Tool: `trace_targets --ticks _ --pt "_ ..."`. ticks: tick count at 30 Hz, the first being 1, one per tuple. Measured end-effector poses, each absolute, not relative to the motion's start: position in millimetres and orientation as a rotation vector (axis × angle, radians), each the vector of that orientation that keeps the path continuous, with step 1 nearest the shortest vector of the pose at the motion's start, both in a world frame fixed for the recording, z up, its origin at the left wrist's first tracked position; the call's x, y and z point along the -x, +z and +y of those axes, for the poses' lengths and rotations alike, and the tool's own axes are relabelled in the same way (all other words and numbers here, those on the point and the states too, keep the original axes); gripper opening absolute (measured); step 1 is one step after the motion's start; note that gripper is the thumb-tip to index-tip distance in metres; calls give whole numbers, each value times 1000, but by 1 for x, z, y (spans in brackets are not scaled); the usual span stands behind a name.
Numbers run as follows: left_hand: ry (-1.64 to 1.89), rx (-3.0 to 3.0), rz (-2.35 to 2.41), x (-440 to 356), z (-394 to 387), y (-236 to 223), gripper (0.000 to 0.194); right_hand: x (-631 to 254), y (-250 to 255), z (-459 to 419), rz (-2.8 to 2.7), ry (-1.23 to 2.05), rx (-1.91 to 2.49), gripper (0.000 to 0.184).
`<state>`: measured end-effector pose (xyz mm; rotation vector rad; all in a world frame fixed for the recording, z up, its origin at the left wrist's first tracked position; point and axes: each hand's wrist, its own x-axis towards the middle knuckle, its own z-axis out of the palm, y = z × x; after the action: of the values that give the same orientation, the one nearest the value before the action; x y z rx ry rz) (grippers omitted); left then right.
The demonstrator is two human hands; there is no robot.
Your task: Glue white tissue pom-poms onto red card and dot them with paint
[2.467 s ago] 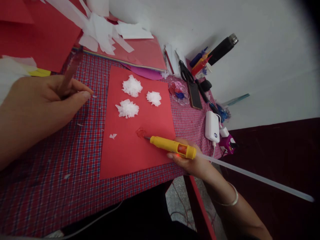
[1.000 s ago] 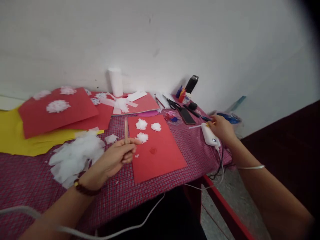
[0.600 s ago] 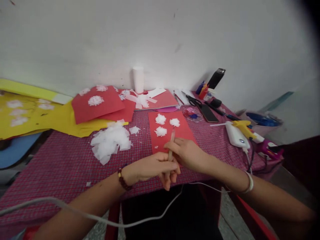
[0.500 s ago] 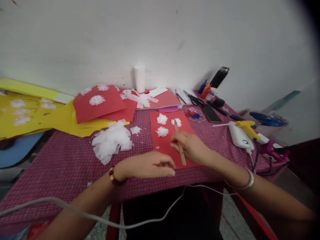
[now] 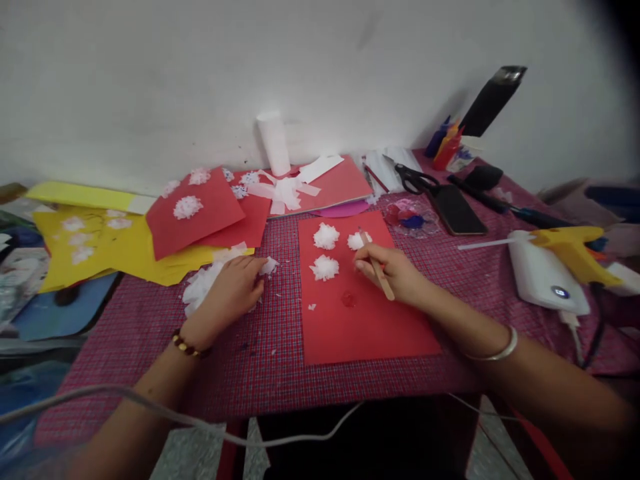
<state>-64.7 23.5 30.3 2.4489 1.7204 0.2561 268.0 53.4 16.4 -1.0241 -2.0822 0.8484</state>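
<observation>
My right hand (image 5: 395, 275) grips a slim wooden stick (image 5: 384, 283) over the red sheet (image 5: 370, 337), its far end close to a small white tissue puff (image 5: 356, 241). Two more puffs, an upper one (image 5: 326, 236) and a lower one (image 5: 325, 268), sit to the left on that sheet. Below them shows a shiny glue patch (image 5: 349, 299), with a white scrap (image 5: 312, 307) off to its side. My left hand (image 5: 234, 288) reaches over a pile of white tissue squares (image 5: 197, 288) and partly covers it. Its thumb stands apart from the bent fingers.
On the right, a yellow glue gun (image 5: 575, 248) rests across a white power bank (image 5: 543, 283). Scissors (image 5: 415, 179), a phone (image 5: 459, 210) and a palette (image 5: 413, 220) lie behind. Red cards (image 5: 200, 230) with puffs lie back left. A white cable (image 5: 165, 413) crosses in front.
The glue gun has gone from my right hand to the power bank. The stick has passed from my left hand to my right. My left hand has moved left onto the tissue pile.
</observation>
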Motion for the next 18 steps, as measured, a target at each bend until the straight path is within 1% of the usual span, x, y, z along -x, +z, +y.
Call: trace_targets --ticks 2,6,10,12,15,17,18 --pt "314 -2374 1780 61 27 27 29 -270 12 53 -2044 909 1000 19" --pt "488 -2166 1892 61 33 32 9 -273 10 52 -1976 985 932 22" --pt "773 -1849 1984 57 29 54 13 -274 12 51 -1900 1028 880 20" --pt "901 -1688 1934 45 25 66 19 -272 13 50 -1851 1072 852 18" --pt "970 -1521 1729 11 20 76 30 -266 14 46 -1739 1212 801 16" --pt "971 -1332 1540 -15 19 76 29 -261 14 44 -1630 1334 772 17" --pt "951 -1232 1456 -28 18 75 28 -258 14 44 -1566 1394 747 21"
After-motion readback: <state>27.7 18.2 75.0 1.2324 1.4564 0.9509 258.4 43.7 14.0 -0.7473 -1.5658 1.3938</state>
